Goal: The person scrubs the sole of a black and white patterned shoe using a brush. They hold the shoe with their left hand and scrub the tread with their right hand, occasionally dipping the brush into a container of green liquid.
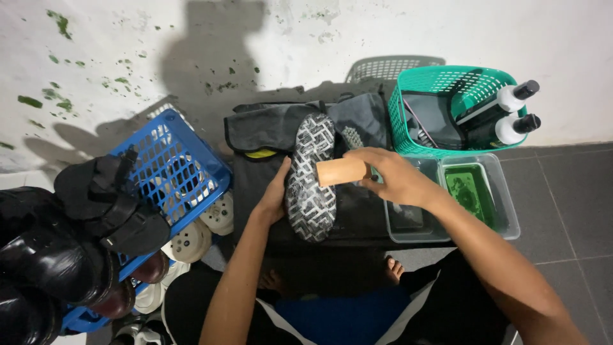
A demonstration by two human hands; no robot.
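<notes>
My left hand (274,195) grips the side of a shoe (311,179) that is turned sole up, its grey and white patterned sole facing me. My right hand (393,176) holds a tan wooden brush block (341,171) flat against the sole's right edge. The shoe rests over a dark grey mat or bag (255,166) spread on the floor in front of me.
A blue basket (172,160) of shoes stands at the left, with black shoes (70,249) piled in front. At the right a green basket (447,83) holds two white bottles (511,112). Two clear tubs (504,204) sit below it, one with green liquid (469,191). My bare feet (394,268) show below.
</notes>
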